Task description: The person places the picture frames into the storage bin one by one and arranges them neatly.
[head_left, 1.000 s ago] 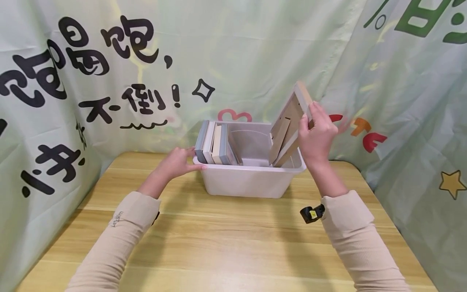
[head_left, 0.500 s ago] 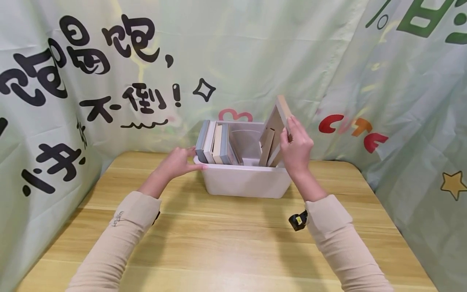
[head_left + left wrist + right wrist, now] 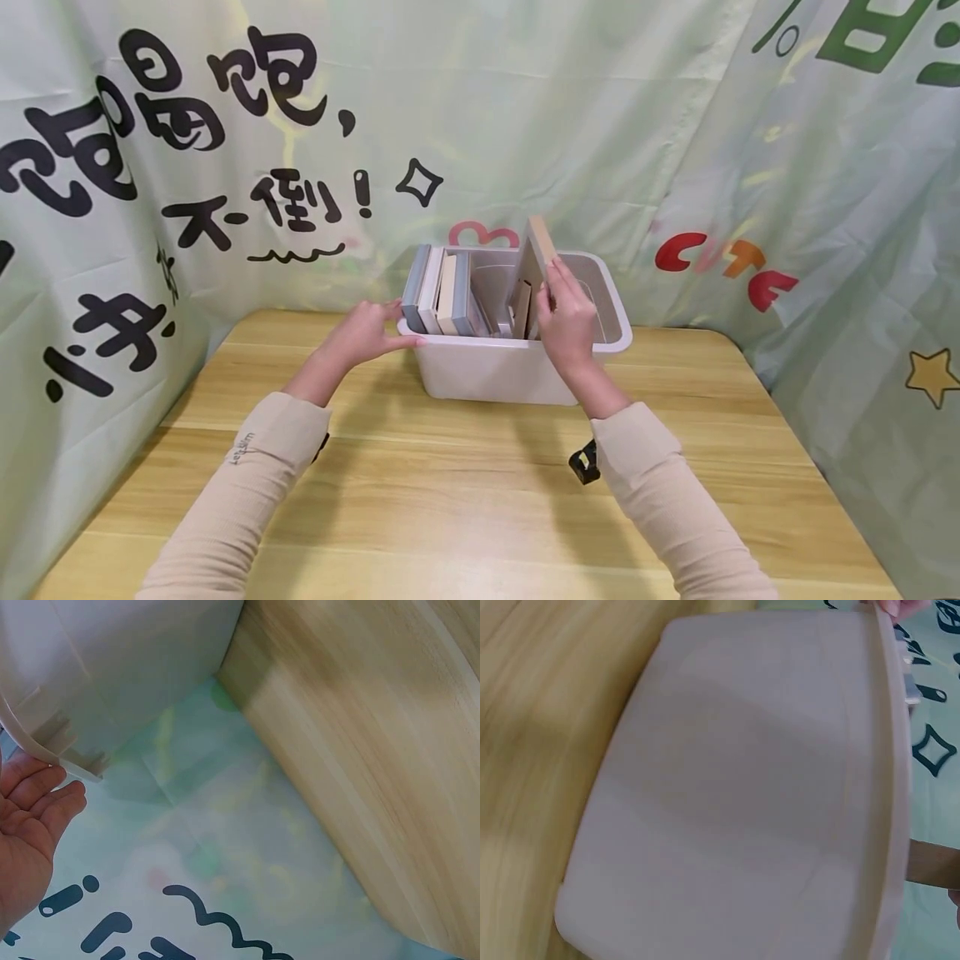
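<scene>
A pale plastic storage bin (image 3: 495, 371) stands on the table, its front wall filling much of the right wrist view. My left hand (image 3: 367, 333) grips its left front corner; in the left wrist view those fingers (image 3: 34, 780) reach under the rim. My right hand (image 3: 570, 321) pinches the near edge of a light wooden picture frame (image 3: 538, 242), which stands on edge in the middle of the bin, back and folded stand facing left. Its lower part is hidden behind the bin's front wall. Several blue, white and cream frames (image 3: 442, 292) stand in a row at the bin's left end.
The wood-grain table (image 3: 450, 500) extends in front of the bin. Close behind it hangs a printed pale green curtain (image 3: 570, 125), which also runs along both sides. Inside the bin, bare space lies on each side of the wooden frame.
My right hand has brought the wooden picture frame leftward and lower into the bin, turning it from leaning right to nearly upright. My left hand has stayed at the corner.
</scene>
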`<state>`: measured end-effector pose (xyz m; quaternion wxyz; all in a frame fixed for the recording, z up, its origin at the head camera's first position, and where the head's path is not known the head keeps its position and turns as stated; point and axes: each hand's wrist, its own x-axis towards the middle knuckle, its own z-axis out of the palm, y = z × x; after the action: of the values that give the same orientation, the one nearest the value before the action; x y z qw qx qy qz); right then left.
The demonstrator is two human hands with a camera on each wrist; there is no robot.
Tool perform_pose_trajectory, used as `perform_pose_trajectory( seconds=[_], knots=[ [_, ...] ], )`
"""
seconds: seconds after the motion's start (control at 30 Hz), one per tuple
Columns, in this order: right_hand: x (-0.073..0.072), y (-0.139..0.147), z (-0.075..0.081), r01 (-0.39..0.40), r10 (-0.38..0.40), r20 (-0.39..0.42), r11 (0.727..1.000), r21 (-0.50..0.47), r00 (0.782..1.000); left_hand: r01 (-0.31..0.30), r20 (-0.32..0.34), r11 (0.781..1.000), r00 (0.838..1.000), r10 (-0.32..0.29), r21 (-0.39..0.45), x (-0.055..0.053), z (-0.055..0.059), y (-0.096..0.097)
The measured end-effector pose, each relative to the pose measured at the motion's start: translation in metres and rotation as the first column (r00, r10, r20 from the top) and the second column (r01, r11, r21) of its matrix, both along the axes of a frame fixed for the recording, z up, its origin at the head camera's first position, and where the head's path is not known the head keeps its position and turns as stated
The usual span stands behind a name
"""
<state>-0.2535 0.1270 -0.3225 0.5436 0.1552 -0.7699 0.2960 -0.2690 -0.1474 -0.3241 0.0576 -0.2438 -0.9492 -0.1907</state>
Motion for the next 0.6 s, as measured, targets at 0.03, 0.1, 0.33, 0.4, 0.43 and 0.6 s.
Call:
perform_pose_trajectory(
  seconds=[0.03, 0.1, 0.33, 0.4, 0.43, 0.6],
  knots=[
    [-0.001, -0.003, -0.002, 0.002, -0.002, 0.003, 1.0, 0.003, 1.0, -0.001, 0.001, 1.0, 1.0, 0.001, 0.002, 0.0, 0.0, 0.0],
    [-0.001, -0.007, -0.005, 0.003, -0.003, 0.015, 1.0, -0.001, 1.0, 0.001, -0.002, 1.0, 1.0, -0.001, 0.008, 0.0, 0.0, -0.001],
    [-0.001, -0.019, -0.013, -0.001, 0.004, 0.099, 1.0, -0.025, 0.995, 0.001, -0.011, 1.0, 1.0, -0.001, 0.012, 0.0, -0.001, -0.001],
    [-0.002, -0.022, -0.016, -0.002, 0.005, 0.126, 1.0, -0.026, 0.992, 0.002, -0.012, 1.0, 1.0, -0.002, 0.013, 0.0, -0.001, -0.001],
    [-0.002, -0.023, -0.017, -0.001, 0.004, 0.137, 1.0, -0.022, 0.991, 0.001, -0.011, 1.0, 1.0, -0.001, 0.016, 0.0, -0.001, -0.001],
    [-0.001, -0.027, -0.024, 0.0, -0.003, 0.183, 1.0, 0.015, 0.983, -0.005, 0.004, 1.0, 1.0, 0.005, 0.012, 0.001, 0.0, -0.001]
  ],
)
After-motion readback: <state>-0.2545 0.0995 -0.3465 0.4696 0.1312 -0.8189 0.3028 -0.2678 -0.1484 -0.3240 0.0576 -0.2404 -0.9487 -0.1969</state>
